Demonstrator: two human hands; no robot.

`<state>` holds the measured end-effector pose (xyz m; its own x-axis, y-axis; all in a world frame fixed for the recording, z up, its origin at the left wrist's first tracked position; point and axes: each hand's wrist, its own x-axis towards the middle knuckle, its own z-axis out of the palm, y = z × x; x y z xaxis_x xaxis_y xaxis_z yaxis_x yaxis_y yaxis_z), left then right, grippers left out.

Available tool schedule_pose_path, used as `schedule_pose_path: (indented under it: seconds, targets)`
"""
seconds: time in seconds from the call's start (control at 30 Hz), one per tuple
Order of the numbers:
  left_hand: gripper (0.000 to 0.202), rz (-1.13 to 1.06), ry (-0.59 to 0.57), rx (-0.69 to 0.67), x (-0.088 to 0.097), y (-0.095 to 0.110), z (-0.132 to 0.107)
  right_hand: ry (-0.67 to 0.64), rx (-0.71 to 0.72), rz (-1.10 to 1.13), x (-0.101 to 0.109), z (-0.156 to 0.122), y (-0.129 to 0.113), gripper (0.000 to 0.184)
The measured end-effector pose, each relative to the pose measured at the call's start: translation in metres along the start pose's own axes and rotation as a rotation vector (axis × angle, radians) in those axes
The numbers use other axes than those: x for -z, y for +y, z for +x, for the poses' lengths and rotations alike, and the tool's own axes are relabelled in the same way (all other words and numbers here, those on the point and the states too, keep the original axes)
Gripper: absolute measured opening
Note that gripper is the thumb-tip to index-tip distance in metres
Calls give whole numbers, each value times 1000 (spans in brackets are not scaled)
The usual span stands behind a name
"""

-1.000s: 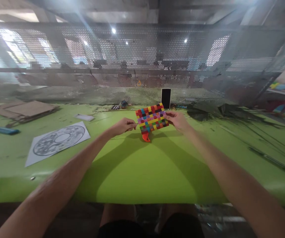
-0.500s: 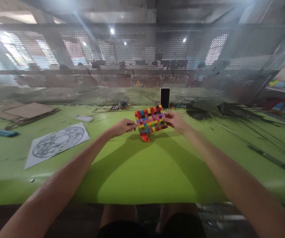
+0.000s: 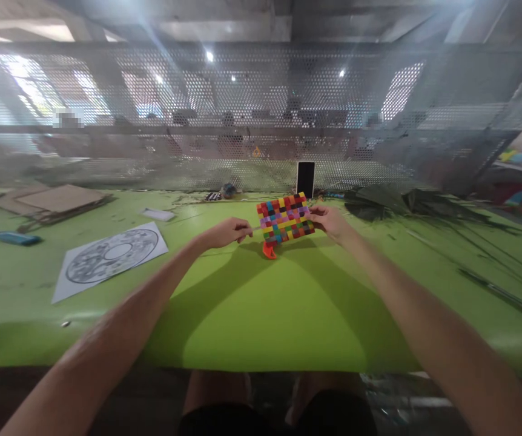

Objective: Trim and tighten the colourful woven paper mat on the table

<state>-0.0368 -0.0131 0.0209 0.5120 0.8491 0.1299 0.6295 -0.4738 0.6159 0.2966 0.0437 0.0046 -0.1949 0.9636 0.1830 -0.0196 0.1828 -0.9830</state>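
A small woven mat (image 3: 286,219) of multicoloured squares, in red, yellow, purple, blue and black, is held tilted above the green table. My right hand (image 3: 329,221) pinches its right edge between thumb and fingers. At the left, my left hand (image 3: 228,232) is closed in a pinch, a short gap from the mat. A thin pale strip (image 3: 256,228) spans that gap, from my fingertips to the mat's left edge. Just under the mat, an orange-red object (image 3: 269,251) with a loop shape rests on the table, partly hidden.
On the left lie a sheet with a printed round pattern (image 3: 113,254), a blue cutter-like tool (image 3: 16,238) and cardboard pieces (image 3: 63,198). A dark-screened device (image 3: 306,178) stands at the back before a perforated screen (image 3: 152,139). Dark leaves (image 3: 379,203) and long stems lie right.
The mat has shifted slightly right with my right hand. My left fingers are now farther from its left edge, and the thin strip shows between them. The view has turned slightly.
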Motion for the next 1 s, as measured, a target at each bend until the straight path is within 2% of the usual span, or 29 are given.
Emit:
schedule_pose_path:
  seconds: [0.2, 0.3, 0.5, 0.7, 0.87, 1.0]
  targets:
    - [36, 18, 15, 1, 6, -7, 0, -38, 5, -34, 20, 0, -2, 31]
    - [36, -17, 42, -24, 3, -4, 0, -50, 14, -40, 21, -2, -6, 33]
    - [34, -64, 81, -38, -1, -3, 1, -3, 25, -58, 20, -4, -11, 23]
    - [33, -63, 92, -17, -1, 0, -1, 19, 47, -87, 18, -2, -6, 30]
    - [32, -40, 89, -11, -2, 9, -2, 124, 119, -209, 21, 1, 0, 36]
    - [32, -41, 88, -8, -7, 12, -1, 144, 214, -423, 18, 5, 2, 26]
